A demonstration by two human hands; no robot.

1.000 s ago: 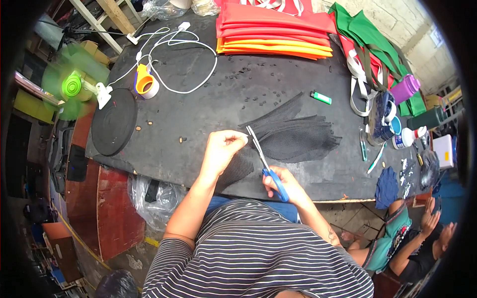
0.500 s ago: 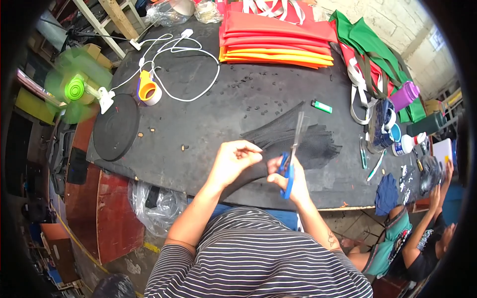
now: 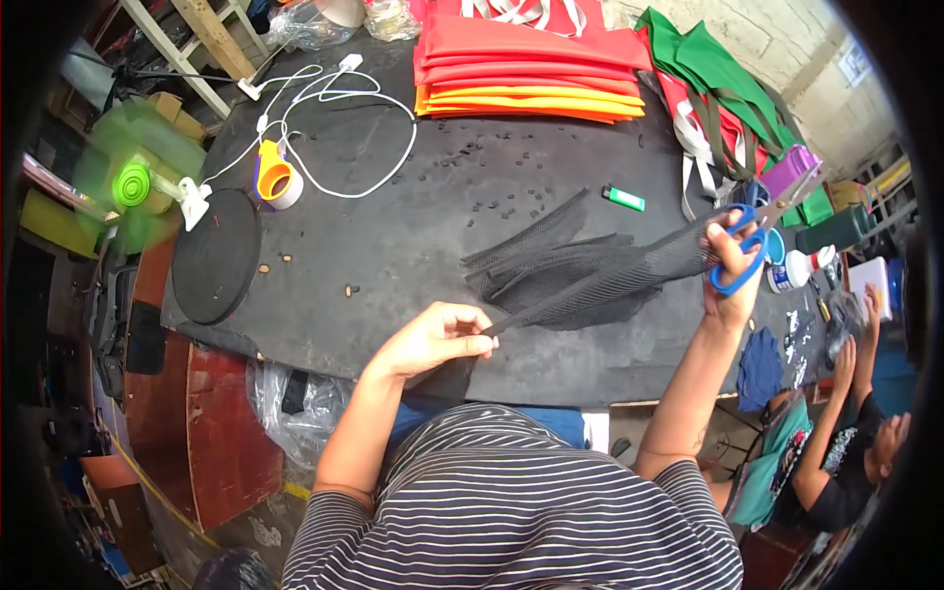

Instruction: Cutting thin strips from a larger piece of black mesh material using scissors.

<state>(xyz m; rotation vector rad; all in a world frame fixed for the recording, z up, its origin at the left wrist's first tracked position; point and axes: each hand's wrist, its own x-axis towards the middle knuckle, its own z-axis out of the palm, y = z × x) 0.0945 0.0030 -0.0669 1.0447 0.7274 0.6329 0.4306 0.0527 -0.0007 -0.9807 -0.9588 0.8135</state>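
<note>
While the left hand pinches one end of the mesh, the right hand grips the other end plus scissors. Strip's stretched above the mesh pile on the table. Probably light, soft, floppy, may snag or fray; best held at both ends. White bottle, purple bottle at right; contents can't be told.

Fan blades blurred, striped shirt cut off below, red fabric cropped above; scissor blades blurred
</note>
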